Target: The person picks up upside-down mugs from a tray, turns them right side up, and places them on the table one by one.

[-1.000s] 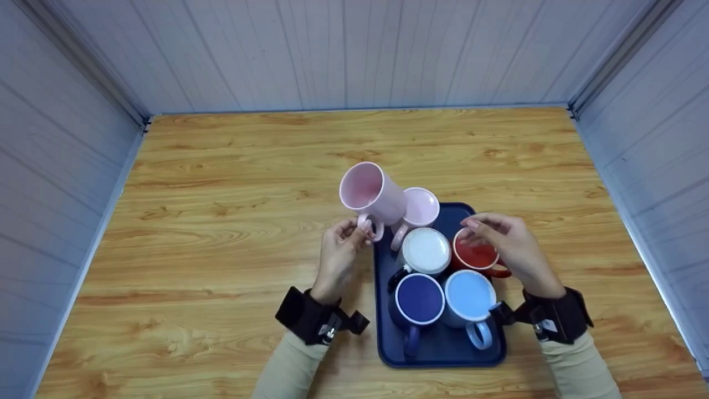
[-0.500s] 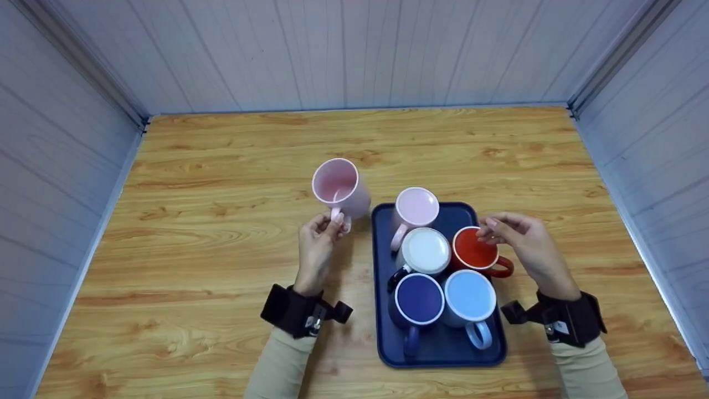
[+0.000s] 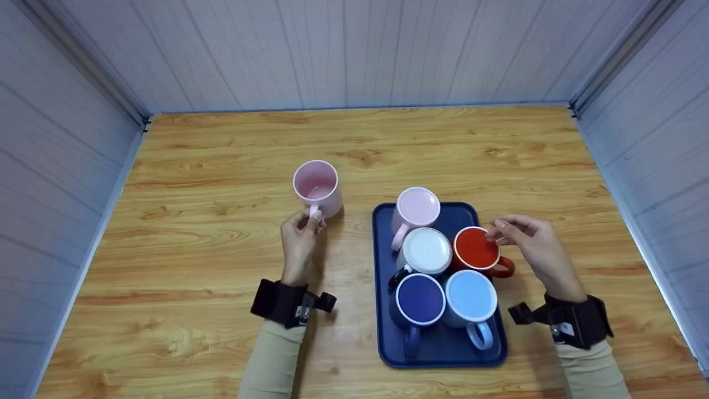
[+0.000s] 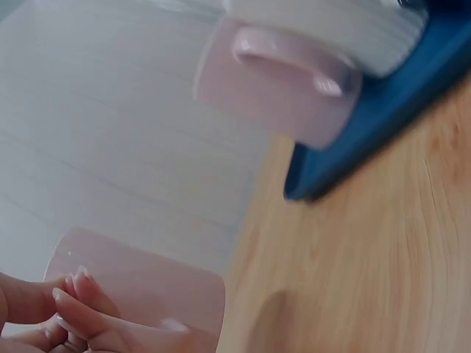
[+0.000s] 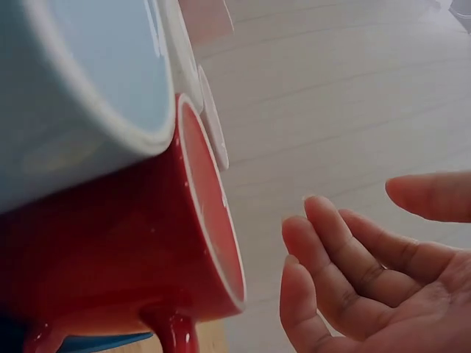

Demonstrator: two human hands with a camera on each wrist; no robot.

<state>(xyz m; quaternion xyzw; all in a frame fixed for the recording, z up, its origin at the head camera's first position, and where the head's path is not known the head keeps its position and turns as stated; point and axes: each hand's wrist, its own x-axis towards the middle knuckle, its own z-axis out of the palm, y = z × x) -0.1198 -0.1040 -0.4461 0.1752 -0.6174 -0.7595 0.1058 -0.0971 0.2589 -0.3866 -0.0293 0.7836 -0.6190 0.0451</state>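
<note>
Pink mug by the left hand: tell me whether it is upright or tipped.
Upright: the pink mug stands on the table, mouth up.

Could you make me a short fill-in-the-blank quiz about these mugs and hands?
1. The left hand holds the pink mug by its ____.
2. The blue tray carries ____ mugs.
3. The right hand hovers by the ____ mug.
4. The held pink mug is upright on the ____.

Missing words: handle; five; red; table

A staged recording booth: pale panelled walls (image 3: 343, 50) enclose a bare wooden surface (image 3: 210, 249) on the far, left and right sides.
</note>
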